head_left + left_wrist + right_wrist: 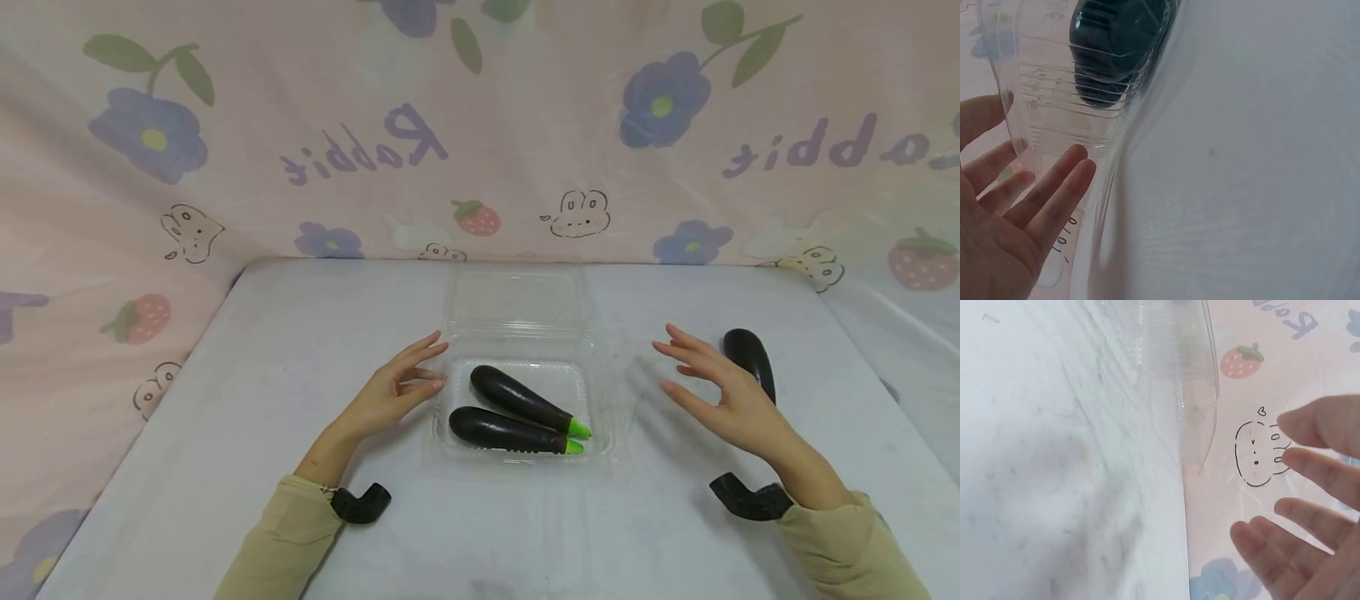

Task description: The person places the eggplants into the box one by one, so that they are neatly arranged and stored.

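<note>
A clear plastic clamshell box [600, 446] lies with its lid [517, 300] folded back on the white table. Two dark eggplants with bright green stem ends lie in it side by side, the upper eggplant [521, 398] and the lower eggplant [502, 429]. My left hand [390, 396] is at the box's left edge, fingers extended; in the left wrist view the fingertips [1079, 156] are at the clear wall, contact hard to tell. Fingers spread, my right hand [723, 396] is held above the table to the right of the box, holding nothing. Partly behind it lies a third eggplant [750, 358].
A pink curtain [510, 125] printed with flowers, rabbits and strawberries rises behind the table and along its sides. The white tabletop [187, 467] spreads around the box. Black curved devices sit on the left wrist [362, 503] and right wrist [750, 498].
</note>
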`<state>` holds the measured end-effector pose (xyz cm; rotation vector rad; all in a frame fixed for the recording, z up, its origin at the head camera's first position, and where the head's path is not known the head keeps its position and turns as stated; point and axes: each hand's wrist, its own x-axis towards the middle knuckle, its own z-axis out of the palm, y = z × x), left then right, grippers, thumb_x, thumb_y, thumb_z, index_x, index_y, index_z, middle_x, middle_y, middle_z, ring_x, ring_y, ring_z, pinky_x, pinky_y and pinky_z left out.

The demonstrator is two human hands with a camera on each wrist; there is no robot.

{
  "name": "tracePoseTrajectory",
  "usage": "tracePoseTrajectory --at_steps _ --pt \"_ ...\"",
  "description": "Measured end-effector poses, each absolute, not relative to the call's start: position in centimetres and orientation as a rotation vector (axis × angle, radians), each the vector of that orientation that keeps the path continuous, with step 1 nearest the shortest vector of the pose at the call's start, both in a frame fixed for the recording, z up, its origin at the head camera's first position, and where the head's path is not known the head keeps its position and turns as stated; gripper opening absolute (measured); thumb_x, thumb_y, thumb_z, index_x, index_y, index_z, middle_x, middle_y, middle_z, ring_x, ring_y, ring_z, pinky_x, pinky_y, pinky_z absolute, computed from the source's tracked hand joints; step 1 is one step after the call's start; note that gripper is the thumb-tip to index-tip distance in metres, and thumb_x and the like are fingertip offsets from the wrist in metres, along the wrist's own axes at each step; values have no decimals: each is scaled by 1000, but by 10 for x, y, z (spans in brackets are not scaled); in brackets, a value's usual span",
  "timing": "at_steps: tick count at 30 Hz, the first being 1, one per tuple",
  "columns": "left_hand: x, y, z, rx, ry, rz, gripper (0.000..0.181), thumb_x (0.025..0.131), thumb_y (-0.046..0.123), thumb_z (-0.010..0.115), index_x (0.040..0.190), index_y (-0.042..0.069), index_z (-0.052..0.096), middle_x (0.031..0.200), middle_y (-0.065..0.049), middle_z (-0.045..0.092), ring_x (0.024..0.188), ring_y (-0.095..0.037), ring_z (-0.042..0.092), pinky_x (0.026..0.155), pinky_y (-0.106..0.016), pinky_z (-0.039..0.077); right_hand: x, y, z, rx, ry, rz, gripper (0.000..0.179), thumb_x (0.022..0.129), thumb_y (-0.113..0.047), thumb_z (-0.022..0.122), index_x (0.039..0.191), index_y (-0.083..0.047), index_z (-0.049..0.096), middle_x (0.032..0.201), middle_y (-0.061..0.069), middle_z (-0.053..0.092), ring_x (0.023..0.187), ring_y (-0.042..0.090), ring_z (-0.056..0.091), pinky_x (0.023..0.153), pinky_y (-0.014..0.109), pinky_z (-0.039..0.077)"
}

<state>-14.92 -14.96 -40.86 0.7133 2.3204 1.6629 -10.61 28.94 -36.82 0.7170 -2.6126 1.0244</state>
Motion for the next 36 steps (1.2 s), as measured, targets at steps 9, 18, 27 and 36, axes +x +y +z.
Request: tracePoseTrajectory --at_steps 9,18,27,36 --pt "-149 -150 -407 697 2319 1663 55 94 13 63 144 6 42 159 -3 22 117 -32 58 94 -29 52 -105 301 -371 678 -2595 1039 58 80 8 70 134 -8 56 151 -3 37 130 -8 39 91 0 38" --pt "-149 -150 -406 695 2320 1663 55 94 12 63 144 6 42 159 -6 22 117 -32 58 95 -30 52 -100 316 -375 474 -2767 1114 50 90 -11 67 137 -18 53 156 1 29 139 -6 16 111 63 20" --pt "-149 -150 -407 688 2321 1667 55 93 12 63 144 5 43 159 -4 23 116 -32 58 95 -30 52 -100 331 -386 499 -2744 1098 49 91 -8 64 138 -4 50 156 19 23 147 10 5 108 74 6" --pt "-149 -150 -407 698 2324 1661 55 94 13 63 144 5 42 159 -4 23 117 -32 58 94 -29 52 -102 343 -392 483 -2734 1033 51 89 -7 64 137 2 48 152 34 18 143 52 -1 105 76 -5"
